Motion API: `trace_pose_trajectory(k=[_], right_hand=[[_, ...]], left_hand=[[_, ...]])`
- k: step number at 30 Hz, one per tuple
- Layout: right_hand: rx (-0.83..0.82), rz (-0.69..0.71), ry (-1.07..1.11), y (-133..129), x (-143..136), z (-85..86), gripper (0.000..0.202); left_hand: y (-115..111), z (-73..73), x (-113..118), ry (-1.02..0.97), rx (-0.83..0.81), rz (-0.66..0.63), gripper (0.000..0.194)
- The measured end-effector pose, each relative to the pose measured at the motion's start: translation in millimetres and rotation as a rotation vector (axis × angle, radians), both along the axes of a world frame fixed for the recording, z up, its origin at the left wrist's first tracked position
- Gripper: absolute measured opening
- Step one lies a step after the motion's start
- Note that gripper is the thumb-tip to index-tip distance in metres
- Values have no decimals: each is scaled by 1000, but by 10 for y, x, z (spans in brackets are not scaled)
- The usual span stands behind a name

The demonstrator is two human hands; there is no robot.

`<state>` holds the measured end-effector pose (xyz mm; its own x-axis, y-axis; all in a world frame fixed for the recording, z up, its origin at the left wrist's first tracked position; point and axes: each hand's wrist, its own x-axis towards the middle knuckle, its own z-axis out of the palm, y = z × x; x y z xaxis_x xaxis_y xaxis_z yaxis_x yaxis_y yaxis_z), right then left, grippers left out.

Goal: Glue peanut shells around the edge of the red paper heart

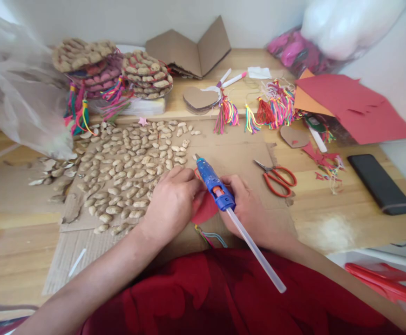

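Observation:
My right hand is wrapped round a blue hot glue gun, its nozzle pointing away from me. A long translucent glue stick sticks out of its back end. Partly hidden under the gun lies a red piece, which looks like paper or felt. My left hand is closed, its fingertips pinching at the red piece's left edge; exactly what they grip is partly hidden. Below the red piece, a multicoloured thread tassel hangs toward me. Many loose peanuts are spread left of my hands.
A cardboard sheet covers the table. Red-handled scissors and a black phone lie on the right. Behind stand stacked peanut-covered pieces, cardboard hearts, tassels and red sheets. A plastic bag hangs at left.

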<state>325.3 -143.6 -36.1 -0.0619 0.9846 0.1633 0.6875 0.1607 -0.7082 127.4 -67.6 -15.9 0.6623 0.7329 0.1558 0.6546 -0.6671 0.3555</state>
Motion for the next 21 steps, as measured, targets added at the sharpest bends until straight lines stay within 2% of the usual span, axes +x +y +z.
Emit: trace_pose_trajectory(k=[4,11,17,21], right_hand=[[-32,20,-24,5,2,43,25],[-27,-93,180,30,-17,-39,29],[31,-39,108,34,4,-137,44],[94,-39,60,24,-2,-176,34]], left_hand=[[5,1,3,3,-23,5,18],[-3,-28,2,7,41,11,15],[-60,-10,-9,62,119,-15,18],[-87,13,-26,102,140,-18,21]])
